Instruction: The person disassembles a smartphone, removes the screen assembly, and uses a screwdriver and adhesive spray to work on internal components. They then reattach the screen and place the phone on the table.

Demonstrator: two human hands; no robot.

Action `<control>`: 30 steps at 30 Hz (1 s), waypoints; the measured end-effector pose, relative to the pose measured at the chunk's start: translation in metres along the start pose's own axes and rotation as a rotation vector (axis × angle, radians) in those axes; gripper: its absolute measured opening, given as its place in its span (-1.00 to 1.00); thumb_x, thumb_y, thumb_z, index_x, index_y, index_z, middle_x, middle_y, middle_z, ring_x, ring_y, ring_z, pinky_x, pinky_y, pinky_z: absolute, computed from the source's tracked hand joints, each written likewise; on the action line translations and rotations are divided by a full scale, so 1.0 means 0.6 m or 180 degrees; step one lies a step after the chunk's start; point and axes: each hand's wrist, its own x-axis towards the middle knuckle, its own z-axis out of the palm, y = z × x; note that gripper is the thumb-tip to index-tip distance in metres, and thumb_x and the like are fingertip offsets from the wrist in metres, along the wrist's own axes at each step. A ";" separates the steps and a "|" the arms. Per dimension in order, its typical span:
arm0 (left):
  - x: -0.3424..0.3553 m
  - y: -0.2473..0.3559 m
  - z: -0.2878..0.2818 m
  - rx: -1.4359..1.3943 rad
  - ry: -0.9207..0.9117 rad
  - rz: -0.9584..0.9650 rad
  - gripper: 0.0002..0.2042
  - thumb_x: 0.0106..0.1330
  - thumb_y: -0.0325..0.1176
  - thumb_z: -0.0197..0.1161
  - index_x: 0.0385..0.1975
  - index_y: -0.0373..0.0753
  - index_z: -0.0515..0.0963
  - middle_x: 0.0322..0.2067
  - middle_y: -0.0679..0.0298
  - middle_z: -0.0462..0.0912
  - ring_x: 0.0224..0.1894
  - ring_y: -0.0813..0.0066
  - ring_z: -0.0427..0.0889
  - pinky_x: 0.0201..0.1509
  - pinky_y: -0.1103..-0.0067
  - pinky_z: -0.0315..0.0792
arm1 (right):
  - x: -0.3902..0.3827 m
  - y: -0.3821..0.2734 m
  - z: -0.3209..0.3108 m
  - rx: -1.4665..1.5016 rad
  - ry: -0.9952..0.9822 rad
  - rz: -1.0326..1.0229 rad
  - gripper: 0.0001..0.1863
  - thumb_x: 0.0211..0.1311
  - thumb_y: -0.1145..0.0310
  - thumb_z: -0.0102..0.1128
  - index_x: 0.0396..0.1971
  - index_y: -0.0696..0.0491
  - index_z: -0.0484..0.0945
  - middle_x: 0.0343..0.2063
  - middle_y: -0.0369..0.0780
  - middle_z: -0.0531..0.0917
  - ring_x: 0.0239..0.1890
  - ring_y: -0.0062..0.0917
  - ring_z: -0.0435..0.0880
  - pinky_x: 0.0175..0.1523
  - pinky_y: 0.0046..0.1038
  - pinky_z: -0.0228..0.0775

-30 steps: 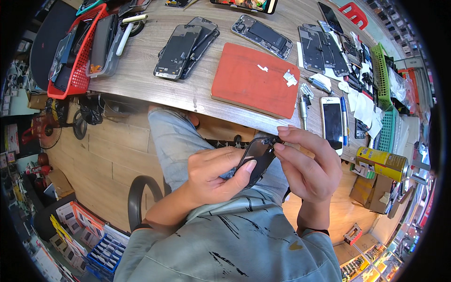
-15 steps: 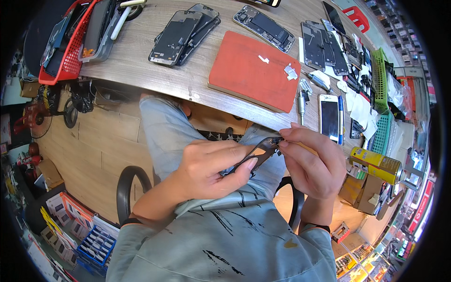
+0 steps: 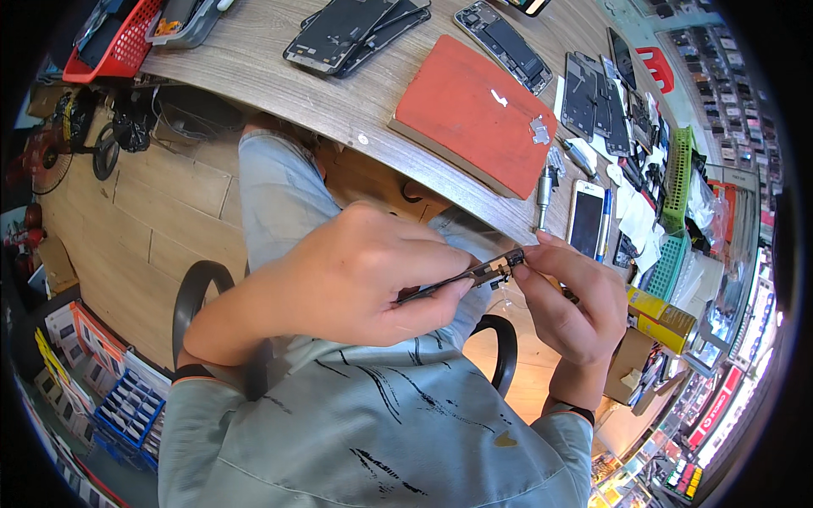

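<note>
I grip a thin dark phone screen assembly between my hands over my lap, nearly edge-on, with small parts and a tan strip showing at its right end. My left hand is closed around its left part, covering much of it. The thumb and fingertips of my right hand pinch the right end. Just beyond sit a red rubbery block with small pale bits on it, a silver screwdriver and a white phone.
Dark screens, an opened phone and more screens lie on the wooden desk. Baskets stand at left and right. A yellow can is beside my right arm; a chair armrest is at left.
The screen assembly has turned more edge-on and slightly right. My left hand has rolled over it, showing more of its back. The view has shifted, so the desk appears higher.
</note>
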 end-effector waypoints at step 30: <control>0.020 0.040 -0.033 0.0804 -0.0619 0.0318 -0.92 0.30 -0.46 0.48 -0.36 -0.26 0.68 -0.57 0.24 0.54 -0.58 0.17 0.60 -0.53 0.30 0.45 | 0.033 0.004 -0.022 -0.0224 -0.0443 -0.0573 -0.64 0.01 0.35 0.41 -0.17 0.20 0.81 -0.23 -0.14 0.78 -0.29 -0.33 0.83 -0.05 -0.23 0.84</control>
